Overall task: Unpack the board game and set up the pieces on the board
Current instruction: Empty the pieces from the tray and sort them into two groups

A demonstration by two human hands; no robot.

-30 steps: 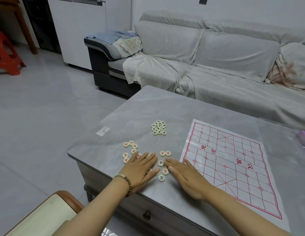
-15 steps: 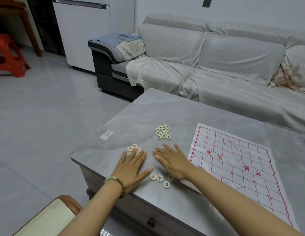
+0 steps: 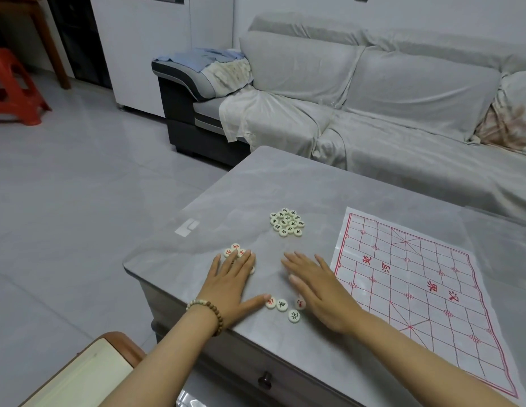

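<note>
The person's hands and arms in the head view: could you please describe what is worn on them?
Both forearms are bare, with no sleeves in view. The left hand has a beaded bracelet at the wrist, its beads partly pale cream and partly brown. The right hand shows no bracelet or watch, and no rings or gloves are visible on either hand.

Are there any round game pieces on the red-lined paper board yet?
No, the red-lined paper board is bare; the round cream pieces lie beside it.
</note>
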